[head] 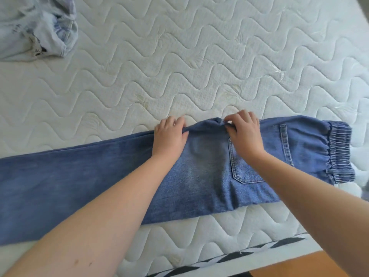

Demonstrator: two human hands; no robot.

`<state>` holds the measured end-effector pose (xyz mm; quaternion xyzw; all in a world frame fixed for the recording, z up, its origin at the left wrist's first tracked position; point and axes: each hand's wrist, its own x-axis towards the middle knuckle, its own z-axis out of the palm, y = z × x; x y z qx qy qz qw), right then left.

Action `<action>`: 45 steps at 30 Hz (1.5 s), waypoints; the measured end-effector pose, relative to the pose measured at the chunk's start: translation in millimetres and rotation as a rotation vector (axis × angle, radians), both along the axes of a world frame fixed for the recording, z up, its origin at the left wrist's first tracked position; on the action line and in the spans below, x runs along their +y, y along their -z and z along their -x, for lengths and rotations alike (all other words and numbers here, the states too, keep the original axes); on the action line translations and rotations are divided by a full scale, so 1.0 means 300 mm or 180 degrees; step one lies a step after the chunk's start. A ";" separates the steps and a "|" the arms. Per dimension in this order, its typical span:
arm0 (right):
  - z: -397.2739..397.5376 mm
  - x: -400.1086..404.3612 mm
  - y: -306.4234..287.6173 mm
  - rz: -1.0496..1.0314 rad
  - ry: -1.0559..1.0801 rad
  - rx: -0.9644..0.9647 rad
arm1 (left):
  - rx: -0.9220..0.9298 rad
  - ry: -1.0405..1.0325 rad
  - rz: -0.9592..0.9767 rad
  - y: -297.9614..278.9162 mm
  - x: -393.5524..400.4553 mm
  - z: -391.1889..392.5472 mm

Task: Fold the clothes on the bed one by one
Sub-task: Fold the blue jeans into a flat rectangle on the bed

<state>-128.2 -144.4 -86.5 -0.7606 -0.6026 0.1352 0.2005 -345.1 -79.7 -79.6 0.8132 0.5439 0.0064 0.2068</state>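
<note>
A pair of blue jeans (199,176) lies flat across the white quilted mattress (179,66), folded lengthwise, with the elastic waistband at the right and the legs running off the left edge. A back pocket faces up. My left hand (169,136) grips the far edge of the denim near the crotch, its fingers curled over the fabric. My right hand (244,132) pinches a bunched bit of the same far edge just to the right, above the pocket.
A crumpled pale blue garment (38,27) sits at the far left corner of the mattress. The mattress's near edge carries a black-and-white striped border (239,254). Beyond it, at the bottom right, is an orange-brown floor (299,266).
</note>
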 end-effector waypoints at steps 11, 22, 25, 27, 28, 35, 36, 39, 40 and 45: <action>0.015 -0.238 0.019 -0.0274 -0.0554 -0.0577 | -0.0398 0.0578 -0.0137 -0.047 -0.164 -0.179; -0.034 -0.311 0.047 0.1028 0.0410 -0.0783 | 0.0506 0.0659 -0.0297 0.146 -0.222 -0.214; -0.042 -0.258 0.042 0.1041 0.0837 -0.0663 | 0.0562 0.0392 -0.0253 0.159 -0.262 -0.221; -0.022 -0.206 0.034 0.0925 0.0974 -0.0380 | 0.0562 0.0261 -0.0192 0.166 -0.266 -0.235; -0.009 -0.179 0.033 0.0848 0.0926 -0.0169 | 0.0573 0.0224 -0.0173 0.170 -0.257 -0.243; -0.099 -0.093 0.083 0.0997 0.0462 0.0046 | 0.0698 0.0202 -0.0173 0.179 -0.217 -0.268; -0.136 -0.094 0.088 0.1032 0.0335 -0.0082 | 0.0718 0.0202 -0.0168 0.179 -0.215 -0.271; -0.251 -0.112 0.097 0.1290 0.0253 -0.0651 | 0.0752 0.0135 -0.0118 0.177 -0.211 -0.283; -0.287 -0.122 0.096 0.1426 0.0333 -0.0821 | 0.0774 0.0111 -0.0067 0.172 -0.213 -0.288; -0.310 -0.115 0.053 0.1620 0.0743 -0.0935 | 0.0503 0.0187 0.0353 0.105 -0.187 -0.287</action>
